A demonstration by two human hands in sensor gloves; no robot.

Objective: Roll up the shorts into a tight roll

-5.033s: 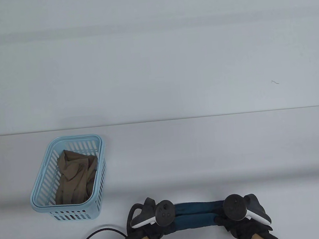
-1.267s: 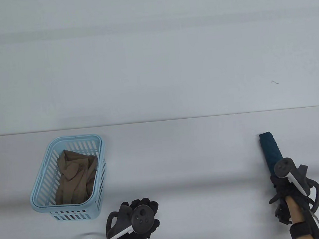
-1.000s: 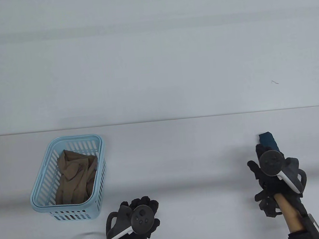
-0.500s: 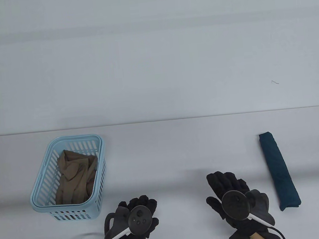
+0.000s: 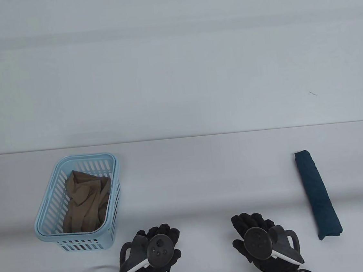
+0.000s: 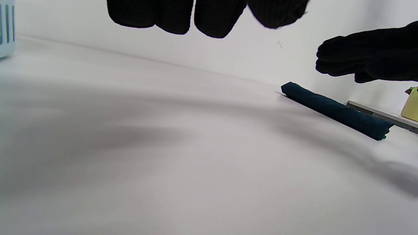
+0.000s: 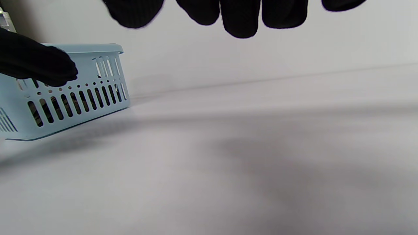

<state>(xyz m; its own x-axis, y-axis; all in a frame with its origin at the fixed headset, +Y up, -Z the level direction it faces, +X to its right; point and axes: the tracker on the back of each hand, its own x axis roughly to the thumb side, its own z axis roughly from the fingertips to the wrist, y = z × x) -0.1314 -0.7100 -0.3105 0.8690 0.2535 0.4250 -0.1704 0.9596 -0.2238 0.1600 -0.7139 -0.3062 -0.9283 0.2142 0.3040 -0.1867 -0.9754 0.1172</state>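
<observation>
While rolled shorts point(image 5: 318, 194) lie apart: both hands, left point(image 5: 154, 252) and right point(image 5: 264, 242), empty, fingers loose.

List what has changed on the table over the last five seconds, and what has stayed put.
The rolled dark blue shorts, first gripped at both ends near the front edge, were carried by the right hand to the table's right side and let go there. That hand then drew back to the front, beside the left hand, which had released earlier. Both now hold nothing. The blue basket and the tan garment in it did not move.
</observation>
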